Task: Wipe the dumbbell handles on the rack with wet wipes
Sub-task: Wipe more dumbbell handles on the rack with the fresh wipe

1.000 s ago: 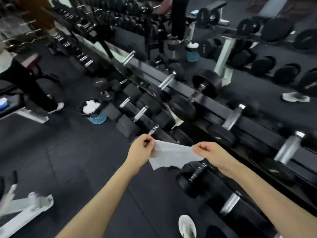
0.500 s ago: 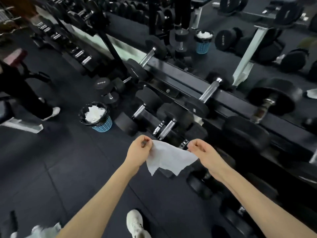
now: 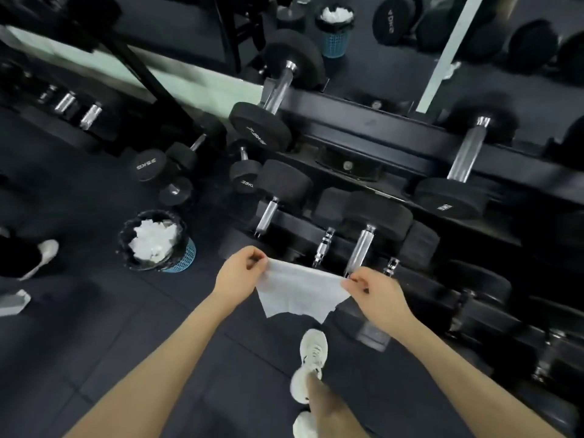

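- Two bare hands stretch a white wet wipe (image 3: 300, 290) in front of a dumbbell rack (image 3: 395, 137). The left hand (image 3: 238, 273) pinches one top corner between thumb and curled fingers, and the right hand (image 3: 377, 294) pinches the other.
- The wipe hangs between the hands above the dark floor (image 3: 94, 343), just short of the rack's lower tier and touching no dumbbell.
- The nearest chrome handle (image 3: 360, 252) slopes down toward the right hand, its near end hidden behind the knuckles.
- Dumbbells at the right of the lower tier (image 3: 474, 298) sink into shadow and blur, and their handles are hard to make out.
- Markings on the black weight heads are too smeared to read with certainty.
- A blue mesh bin (image 3: 186, 260), lined in black and heaped with crumpled white paper, stands on the floor left of the hands.
- One white shoe (image 3: 313, 349) shows below the wipe, and a second shoe (image 3: 303, 425) is cut off by the bottom edge.
- At the left edge, another person's white shoe (image 3: 47, 251) and dark trouser leg are cropped by the frame.
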### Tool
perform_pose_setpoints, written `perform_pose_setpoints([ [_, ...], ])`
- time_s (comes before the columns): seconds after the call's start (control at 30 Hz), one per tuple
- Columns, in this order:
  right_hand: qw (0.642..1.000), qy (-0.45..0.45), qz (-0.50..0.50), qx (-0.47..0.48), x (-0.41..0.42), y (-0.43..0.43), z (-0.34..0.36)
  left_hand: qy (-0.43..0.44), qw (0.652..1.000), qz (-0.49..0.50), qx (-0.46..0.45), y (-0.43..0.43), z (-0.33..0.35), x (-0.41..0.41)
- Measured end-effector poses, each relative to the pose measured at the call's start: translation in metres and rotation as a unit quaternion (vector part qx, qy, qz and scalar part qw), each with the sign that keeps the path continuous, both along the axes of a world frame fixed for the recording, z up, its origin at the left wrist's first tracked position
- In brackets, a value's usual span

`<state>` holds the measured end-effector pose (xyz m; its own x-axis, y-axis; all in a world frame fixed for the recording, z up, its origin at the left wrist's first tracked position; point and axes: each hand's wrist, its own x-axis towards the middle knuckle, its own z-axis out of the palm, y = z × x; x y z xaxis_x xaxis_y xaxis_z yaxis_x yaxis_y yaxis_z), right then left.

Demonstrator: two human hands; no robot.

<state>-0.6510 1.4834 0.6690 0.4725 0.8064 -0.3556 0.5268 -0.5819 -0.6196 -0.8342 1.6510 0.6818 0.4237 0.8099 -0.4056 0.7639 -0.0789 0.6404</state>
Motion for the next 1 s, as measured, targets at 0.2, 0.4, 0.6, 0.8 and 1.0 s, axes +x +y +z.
perform_pose_setpoints([
  [0.2, 0.987, 0.094, -0.131, -0.022, 0.001, 0.070, -0.028, 0.018, 0.999, -0.029, -0.013, 0.072, -0.042, 0.027],
  [0.4, 0.972, 0.054, -0.226, -0.026, 0.002, 0.112, -0.044, 0.067, 0.991, -0.102, -0.050, 0.114, -0.082, 0.052],
  [0.6, 0.949, 0.058, -0.307, -0.033, -0.007, 0.136, -0.069, 0.074, 0.981, -0.173, -0.052, 0.147, -0.113, 0.072],
  [0.8, 0.887, 0.060, -0.457, -0.010, -0.017, 0.133, -0.079, 0.021, 0.955, -0.269, -0.122, 0.165, -0.129, 0.089],
  [1.0, 0.829, 0.031, -0.556, 0.049, 0.001, 0.090, -0.067, -0.065, 0.927, -0.320, -0.184, 0.131, -0.136, 0.124],
])
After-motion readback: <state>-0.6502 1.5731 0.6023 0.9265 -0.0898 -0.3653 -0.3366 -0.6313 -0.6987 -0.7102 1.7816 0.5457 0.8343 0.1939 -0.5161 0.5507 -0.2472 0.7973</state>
